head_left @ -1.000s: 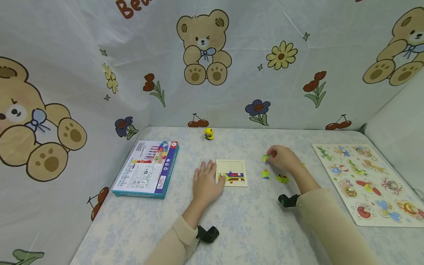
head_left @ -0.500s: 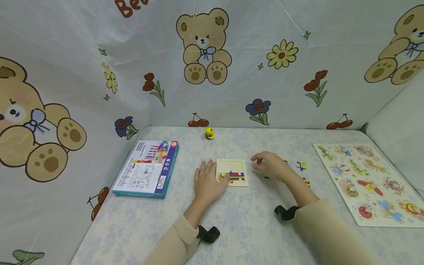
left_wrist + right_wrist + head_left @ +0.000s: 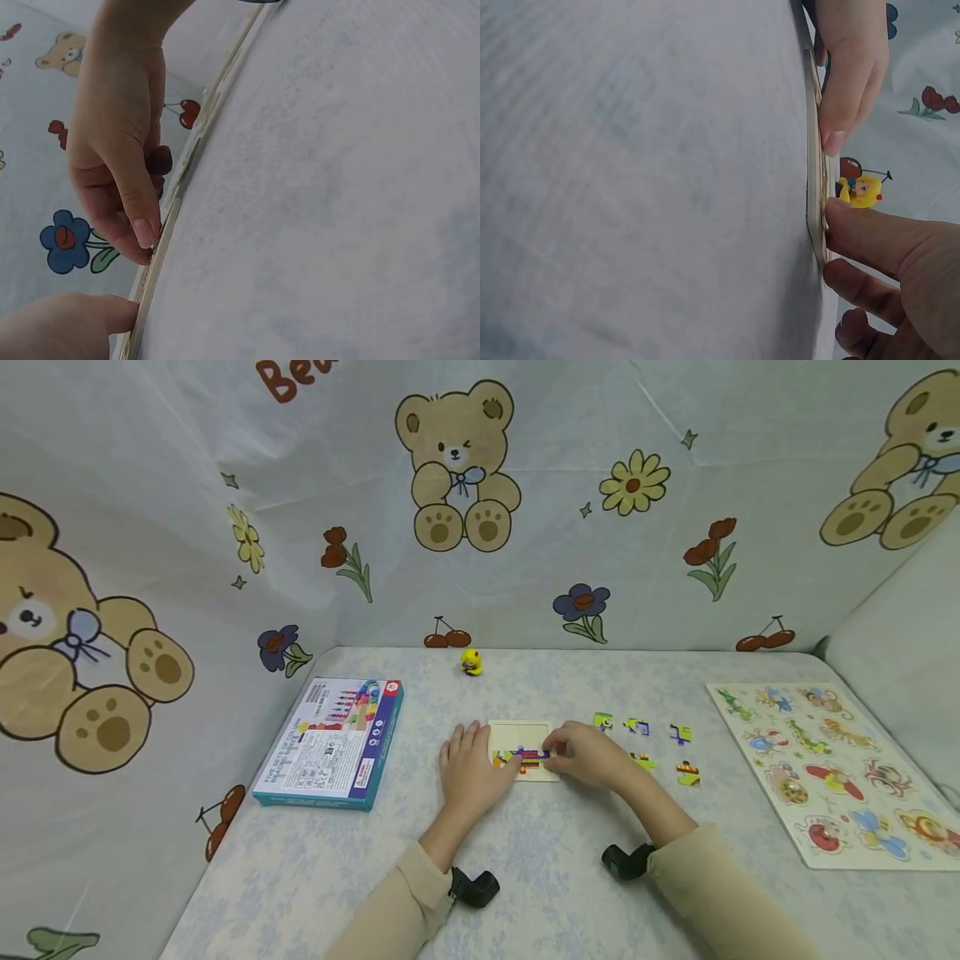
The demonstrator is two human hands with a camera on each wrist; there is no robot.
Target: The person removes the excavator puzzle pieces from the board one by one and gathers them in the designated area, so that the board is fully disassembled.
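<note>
A shallow wooden puzzle tray (image 3: 521, 727) lies on the table, its near half filled with a row of colourful pieces (image 3: 531, 758). My left hand (image 3: 472, 772) rests at its left side with straight fingers, thumb lying over the pieces. At the opposite side, my right hand (image 3: 588, 756) has thumb and forefinger closed at the end of the row, pinching a puzzle piece there; the piece is mostly hidden. In the right wrist view, the right thumb and forefinger (image 3: 855, 281) meet the tray's edge (image 3: 814, 165). Several loose puzzle pieces (image 3: 680, 733) lie beyond that hand.
A flat box (image 3: 330, 739) lies at the left. A small yellow duck figure (image 3: 471, 662) stands near the back edge. At the right lies a large board with animal pictures (image 3: 832, 760). A bear-print cloth (image 3: 540, 577) hangs behind the table.
My right hand has moved left from the loose pieces to the tray's right side, uncovering several pieces. My left thumb has slid slightly right over the row; the rest of that hand stays put.
</note>
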